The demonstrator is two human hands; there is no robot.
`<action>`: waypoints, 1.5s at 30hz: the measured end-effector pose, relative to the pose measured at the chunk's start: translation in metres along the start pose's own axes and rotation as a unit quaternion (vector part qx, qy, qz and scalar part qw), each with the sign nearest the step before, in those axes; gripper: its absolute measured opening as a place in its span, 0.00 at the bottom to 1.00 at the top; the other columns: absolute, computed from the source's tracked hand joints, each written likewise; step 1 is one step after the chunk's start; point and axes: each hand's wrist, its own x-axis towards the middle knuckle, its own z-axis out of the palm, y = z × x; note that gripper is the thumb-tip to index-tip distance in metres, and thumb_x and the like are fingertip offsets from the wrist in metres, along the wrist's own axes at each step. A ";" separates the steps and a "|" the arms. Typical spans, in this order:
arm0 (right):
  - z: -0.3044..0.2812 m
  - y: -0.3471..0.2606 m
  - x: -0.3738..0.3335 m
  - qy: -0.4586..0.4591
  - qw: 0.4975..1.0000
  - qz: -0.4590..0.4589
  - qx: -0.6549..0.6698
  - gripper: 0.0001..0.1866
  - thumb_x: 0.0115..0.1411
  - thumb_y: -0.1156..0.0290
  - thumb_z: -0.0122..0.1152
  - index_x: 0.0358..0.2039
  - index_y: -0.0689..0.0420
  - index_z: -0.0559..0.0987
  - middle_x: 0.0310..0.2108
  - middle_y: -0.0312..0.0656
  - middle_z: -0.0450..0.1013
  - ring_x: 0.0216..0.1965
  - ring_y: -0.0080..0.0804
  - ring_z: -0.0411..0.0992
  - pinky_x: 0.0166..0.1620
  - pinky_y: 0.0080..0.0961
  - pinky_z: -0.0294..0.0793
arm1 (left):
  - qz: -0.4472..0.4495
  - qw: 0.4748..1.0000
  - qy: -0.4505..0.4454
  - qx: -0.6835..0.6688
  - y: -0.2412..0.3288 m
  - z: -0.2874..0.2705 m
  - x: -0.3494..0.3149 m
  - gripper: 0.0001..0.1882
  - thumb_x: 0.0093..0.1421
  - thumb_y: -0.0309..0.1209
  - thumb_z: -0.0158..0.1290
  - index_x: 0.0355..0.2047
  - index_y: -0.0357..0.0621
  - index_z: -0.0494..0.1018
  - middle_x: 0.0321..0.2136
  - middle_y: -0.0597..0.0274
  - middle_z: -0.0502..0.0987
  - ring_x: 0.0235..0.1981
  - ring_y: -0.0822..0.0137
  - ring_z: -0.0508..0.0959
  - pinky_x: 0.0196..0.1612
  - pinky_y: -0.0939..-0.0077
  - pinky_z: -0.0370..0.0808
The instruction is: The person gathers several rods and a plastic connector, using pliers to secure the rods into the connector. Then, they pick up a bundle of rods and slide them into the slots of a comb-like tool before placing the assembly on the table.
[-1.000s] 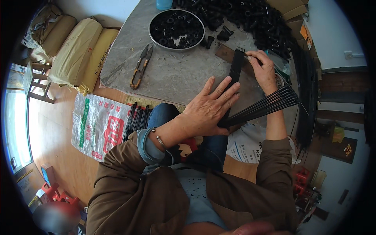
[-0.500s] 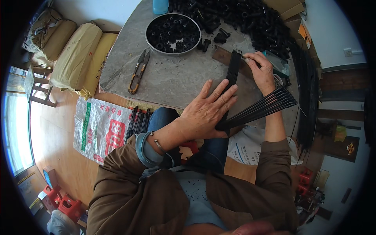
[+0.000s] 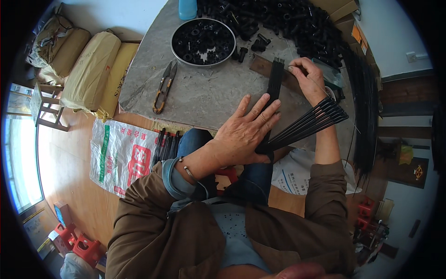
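Observation:
My left hand lies with fingers stretched and apart over a flat bundle of thin black rods, pressing it against the table. From under that palm, near the thumb, a second group of black rods fans out to the right; how the two groups join is hidden. My right hand is closed in a pinch just right of the bundle's far tips. A fine strand seems to cross it, but what the fingertips hold is too small to make out. Beneath the bundle is a flat brown bar.
On the grey table are scissors, a round metal tray of small black parts and a blue bottle. Black tubular parts are heaped behind. Long black rods hang over the right edge; cardboard boxes stand beyond.
The whole view has shifted slightly. My right hand has drawn a little to the right from the bundle's tips; my left hand stays on the bundle.

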 end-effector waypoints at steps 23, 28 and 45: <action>-0.011 -0.005 0.005 -0.070 0.995 0.014 -0.072 0.06 0.52 0.77 0.57 0.32 0.62 0.77 0.28 0.38 0.71 0.32 0.28 0.71 0.36 0.22 0.68 | -0.002 1.000 0.001 0.030 0.001 -0.002 -0.001 0.50 0.44 0.63 0.56 0.61 0.43 0.61 0.65 0.53 0.51 0.68 0.53 0.45 0.66 0.48 0.41; -0.012 -0.011 0.009 -0.062 0.992 -0.051 -0.101 0.06 0.52 0.76 0.60 0.32 0.60 0.79 0.30 0.41 0.75 0.32 0.37 0.74 0.37 0.28 0.72 | -0.003 1.000 0.004 0.028 0.000 -0.001 -0.001 0.50 0.44 0.62 0.58 0.60 0.43 0.61 0.65 0.53 0.51 0.68 0.53 0.44 0.66 0.48 0.41; -0.008 -0.018 0.018 -0.093 0.995 0.023 -0.041 0.07 0.53 0.75 0.60 0.33 0.62 0.79 0.27 0.40 0.75 0.29 0.27 0.72 0.36 0.22 0.70 | -0.010 1.000 0.010 -0.009 0.000 0.000 -0.003 0.53 0.41 0.60 0.61 0.62 0.42 0.58 0.67 0.53 0.47 0.69 0.53 0.43 0.67 0.48 0.40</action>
